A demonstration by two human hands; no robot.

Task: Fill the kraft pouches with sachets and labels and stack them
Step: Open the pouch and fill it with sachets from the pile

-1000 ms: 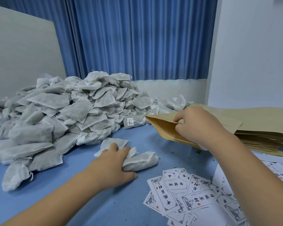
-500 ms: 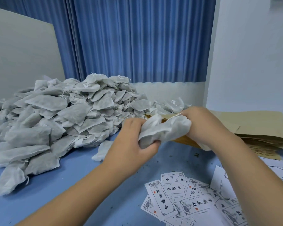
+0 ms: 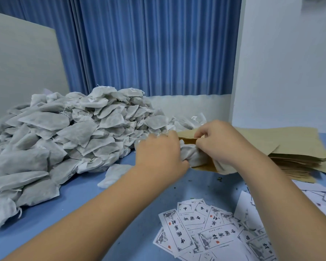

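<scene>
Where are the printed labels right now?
Head view: the printed labels lie scattered on the blue table at the near right, in front of the kraft pouch stack.

Soft, even light throughout, faint shadows (frame edges bend).

grey-white sachets [image 3: 68, 136]; tan kraft pouches [image 3: 290, 146]; white labels [image 3: 201, 232] printed black; blue table [image 3: 79, 200].
</scene>
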